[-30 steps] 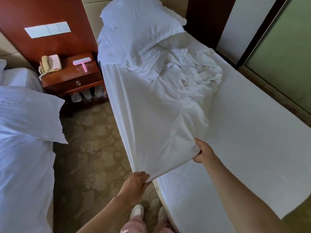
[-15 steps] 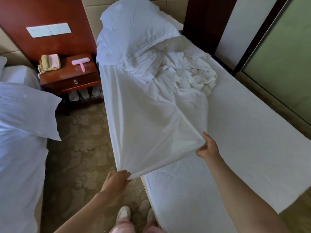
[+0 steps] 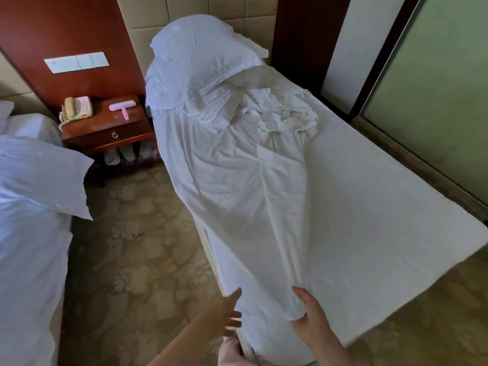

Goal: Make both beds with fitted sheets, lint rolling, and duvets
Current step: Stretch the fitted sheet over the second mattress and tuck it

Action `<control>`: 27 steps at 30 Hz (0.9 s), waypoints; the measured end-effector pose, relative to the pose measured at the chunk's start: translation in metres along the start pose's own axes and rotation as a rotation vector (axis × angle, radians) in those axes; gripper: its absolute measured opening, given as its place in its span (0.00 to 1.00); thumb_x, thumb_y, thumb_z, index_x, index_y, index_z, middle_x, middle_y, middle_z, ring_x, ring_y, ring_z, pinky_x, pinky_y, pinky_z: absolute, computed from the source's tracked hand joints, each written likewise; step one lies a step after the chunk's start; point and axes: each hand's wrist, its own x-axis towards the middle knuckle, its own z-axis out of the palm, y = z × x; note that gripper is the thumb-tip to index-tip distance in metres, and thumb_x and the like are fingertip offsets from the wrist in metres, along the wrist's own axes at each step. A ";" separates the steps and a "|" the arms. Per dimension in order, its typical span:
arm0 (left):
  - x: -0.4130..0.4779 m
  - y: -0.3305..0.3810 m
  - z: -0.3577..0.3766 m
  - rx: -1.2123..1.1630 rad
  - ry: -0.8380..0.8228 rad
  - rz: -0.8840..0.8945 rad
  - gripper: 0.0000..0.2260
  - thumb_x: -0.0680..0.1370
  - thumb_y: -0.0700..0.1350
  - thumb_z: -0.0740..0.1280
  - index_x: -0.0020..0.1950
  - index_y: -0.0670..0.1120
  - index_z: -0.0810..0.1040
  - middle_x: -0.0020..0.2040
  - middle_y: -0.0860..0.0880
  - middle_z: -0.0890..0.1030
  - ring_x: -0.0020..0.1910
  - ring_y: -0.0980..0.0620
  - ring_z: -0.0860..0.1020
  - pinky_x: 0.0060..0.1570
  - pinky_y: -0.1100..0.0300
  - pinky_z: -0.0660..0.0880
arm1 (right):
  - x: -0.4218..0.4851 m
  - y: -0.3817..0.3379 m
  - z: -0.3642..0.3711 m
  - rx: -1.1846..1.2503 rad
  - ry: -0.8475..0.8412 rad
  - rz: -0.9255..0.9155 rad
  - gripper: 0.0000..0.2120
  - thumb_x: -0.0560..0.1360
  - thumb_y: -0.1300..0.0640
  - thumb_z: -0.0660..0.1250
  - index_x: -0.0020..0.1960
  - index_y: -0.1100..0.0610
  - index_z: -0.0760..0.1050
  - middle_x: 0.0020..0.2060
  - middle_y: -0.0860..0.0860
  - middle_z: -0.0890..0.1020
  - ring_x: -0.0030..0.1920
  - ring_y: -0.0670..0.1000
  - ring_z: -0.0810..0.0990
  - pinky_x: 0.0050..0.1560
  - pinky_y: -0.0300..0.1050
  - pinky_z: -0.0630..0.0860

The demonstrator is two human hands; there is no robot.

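The white fitted sheet (image 3: 264, 194) lies along the left half of the right bed (image 3: 383, 233). It runs from the big white pillow (image 3: 200, 54) at the far end down to the near left corner, with many folds, and it is not yet opened toward the right side. Your right hand (image 3: 313, 322) grasps a gathered bunch of its near edge, with the thumb on one side and the fingers curled on the other. Your left hand (image 3: 228, 315) is released: the fingers are straight and touch the cloth where it hangs over the left side of the mattress.

I judge that you are at the step of spreading and fitting the sheet on this bed, so the task is at an early stage. The next move, I think, calls for finding the sheet's corner in the bunch and pulling it over the near left corner of the mattress. After that the sheet must be opened across.

A crumpled heap of white linen (image 3: 287, 120) lies at the far part of the bed beside the pillow and may hold the cloth back. The pink lint roller (image 3: 122, 108) waits on the surface of the red-brown wooden nightstand (image 3: 105, 136), near a cream telephone (image 3: 78, 108), between the two beds.
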 end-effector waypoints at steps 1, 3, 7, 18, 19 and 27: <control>-0.005 -0.013 0.018 -0.058 -0.071 -0.025 0.34 0.73 0.64 0.64 0.69 0.40 0.65 0.55 0.42 0.76 0.43 0.48 0.77 0.46 0.54 0.75 | -0.005 0.014 -0.006 0.006 -0.022 -0.008 0.26 0.60 0.53 0.79 0.55 0.58 0.76 0.57 0.60 0.79 0.59 0.60 0.77 0.64 0.59 0.72; -0.010 -0.039 0.049 -0.221 -0.174 -0.057 0.37 0.70 0.67 0.66 0.67 0.42 0.66 0.50 0.43 0.77 0.43 0.46 0.78 0.42 0.55 0.75 | -0.026 0.031 -0.013 0.077 -0.042 -0.017 0.20 0.65 0.58 0.74 0.55 0.62 0.77 0.53 0.61 0.81 0.55 0.60 0.78 0.56 0.53 0.76; -0.025 -0.065 0.100 -0.725 -0.388 0.092 0.30 0.74 0.61 0.66 0.63 0.37 0.75 0.56 0.39 0.80 0.54 0.41 0.78 0.53 0.48 0.74 | -0.073 0.053 -0.025 0.025 -0.096 -0.084 0.09 0.75 0.65 0.64 0.55 0.62 0.76 0.45 0.59 0.84 0.48 0.57 0.82 0.39 0.45 0.80; -0.085 -0.091 0.159 -0.397 -0.329 0.279 0.13 0.79 0.47 0.63 0.50 0.36 0.76 0.38 0.43 0.80 0.38 0.46 0.79 0.41 0.54 0.77 | -0.136 0.046 -0.093 -0.178 -0.205 -0.064 0.10 0.77 0.54 0.65 0.54 0.57 0.79 0.48 0.55 0.84 0.51 0.54 0.81 0.48 0.47 0.73; -0.085 -0.092 0.163 -0.398 -0.307 0.306 0.13 0.81 0.47 0.60 0.50 0.36 0.76 0.38 0.43 0.81 0.38 0.47 0.80 0.41 0.55 0.76 | -0.135 0.041 -0.097 -0.198 -0.206 -0.034 0.10 0.77 0.53 0.65 0.52 0.58 0.80 0.47 0.55 0.84 0.49 0.54 0.81 0.46 0.47 0.72; -0.086 -0.081 0.173 -0.682 0.036 0.491 0.04 0.80 0.39 0.61 0.54 0.40 0.72 0.35 0.44 0.76 0.37 0.49 0.77 0.51 0.55 0.76 | -0.077 -0.014 -0.128 -0.169 -0.086 0.109 0.10 0.78 0.54 0.64 0.52 0.60 0.77 0.50 0.57 0.80 0.52 0.57 0.79 0.51 0.51 0.73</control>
